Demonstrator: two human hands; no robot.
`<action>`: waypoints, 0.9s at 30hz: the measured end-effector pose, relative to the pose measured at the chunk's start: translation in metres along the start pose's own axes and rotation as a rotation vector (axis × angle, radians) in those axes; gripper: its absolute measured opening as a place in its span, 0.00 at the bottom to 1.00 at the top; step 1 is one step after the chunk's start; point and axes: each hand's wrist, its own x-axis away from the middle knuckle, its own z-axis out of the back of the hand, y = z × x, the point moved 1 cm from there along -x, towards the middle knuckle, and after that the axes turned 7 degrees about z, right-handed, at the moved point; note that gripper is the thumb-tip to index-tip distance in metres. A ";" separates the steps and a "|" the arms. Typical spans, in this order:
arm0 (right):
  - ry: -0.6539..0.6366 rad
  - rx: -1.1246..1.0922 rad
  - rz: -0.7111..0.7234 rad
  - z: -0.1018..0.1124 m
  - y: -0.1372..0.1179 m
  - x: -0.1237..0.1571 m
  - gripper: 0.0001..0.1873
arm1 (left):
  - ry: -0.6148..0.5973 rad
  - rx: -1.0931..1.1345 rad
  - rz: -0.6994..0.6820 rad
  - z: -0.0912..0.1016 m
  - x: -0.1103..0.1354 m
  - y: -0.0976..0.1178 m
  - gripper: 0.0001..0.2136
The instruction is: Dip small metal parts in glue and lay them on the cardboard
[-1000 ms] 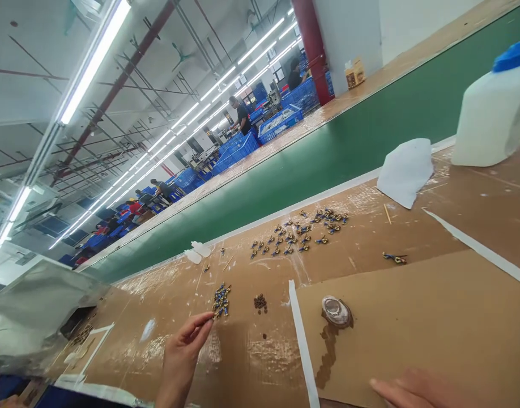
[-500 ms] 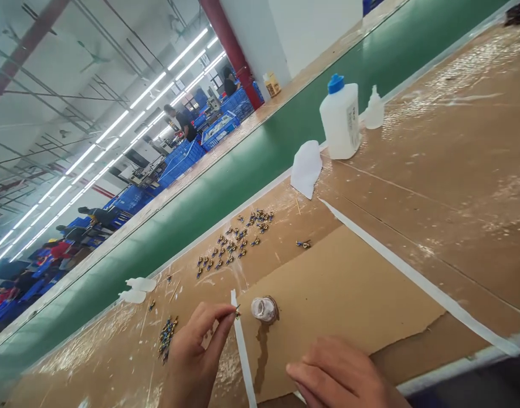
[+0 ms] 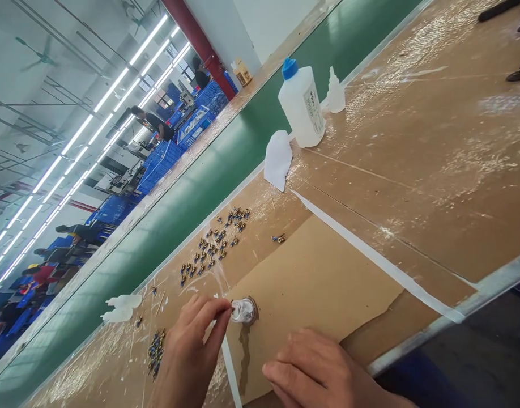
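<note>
My left hand (image 3: 198, 337) pinches a tiny dark piece, seemingly one of the small blue-and-gold pieces, between thumb and forefinger. Its fingertips are at the mouth of a small clear jar (image 3: 242, 311) with whitish contents, standing on a brown cardboard sheet (image 3: 315, 283). My right hand (image 3: 315, 368) is low over the cardboard's near edge, fingers curled and thumb against them; whatever it may hold is hidden. A dense pile of small blue-and-gold pieces (image 3: 156, 352) lies left of my left hand. More such pieces (image 3: 211, 249) are spread out beyond the jar.
A large white bottle with a blue cap (image 3: 302, 107), a small dropper bottle (image 3: 336, 93) and a white paper scrap (image 3: 278, 160) are at the back. Two small bottles (image 3: 119, 310) lie at left. White tape (image 3: 379, 260) borders the cardboard. People work beyond the green partition (image 3: 192, 190).
My left hand has brought the pinched piece to the jar's mouth. The view has shifted, moving the table items leftward. My right hand remains curled over the cardboard's near side.
</note>
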 end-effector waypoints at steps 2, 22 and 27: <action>0.010 0.000 0.001 0.000 0.001 0.000 0.07 | -0.005 -0.012 -0.022 0.001 -0.002 0.001 0.03; 0.032 -0.026 -0.022 0.006 0.002 -0.003 0.08 | 0.035 0.023 0.095 0.019 0.007 0.002 0.03; 0.029 -0.043 -0.083 0.013 -0.004 -0.004 0.09 | 0.161 0.048 0.698 0.022 0.061 -0.012 0.13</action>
